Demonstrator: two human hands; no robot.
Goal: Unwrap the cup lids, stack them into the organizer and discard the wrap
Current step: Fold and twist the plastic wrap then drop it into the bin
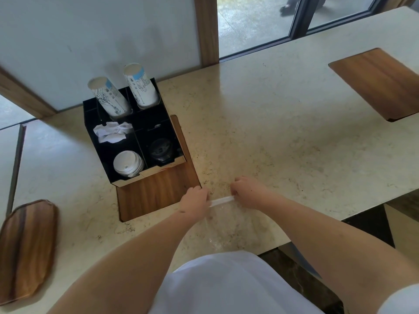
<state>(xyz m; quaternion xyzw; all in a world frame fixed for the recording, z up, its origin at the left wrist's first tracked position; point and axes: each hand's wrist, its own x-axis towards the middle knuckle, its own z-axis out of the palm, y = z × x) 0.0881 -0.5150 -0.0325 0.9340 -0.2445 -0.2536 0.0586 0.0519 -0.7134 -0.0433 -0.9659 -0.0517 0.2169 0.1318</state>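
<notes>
Both my hands hold a clear plastic wrap over the counter. My left hand grips its top edge on the left and my right hand grips it on the right, so a white strip stretches taut between them. The wrap hangs down toward me and looks empty. The black organizer stands to the upper left of my hands. A stack of white lids sits in its front left compartment and a stack of black lids in its front right one.
Two stacks of paper cups lean in the organizer's back compartments, and crumpled white paper fills its middle left one. A wooden inset lies under the organizer, another at far right. A wooden tray rests at left.
</notes>
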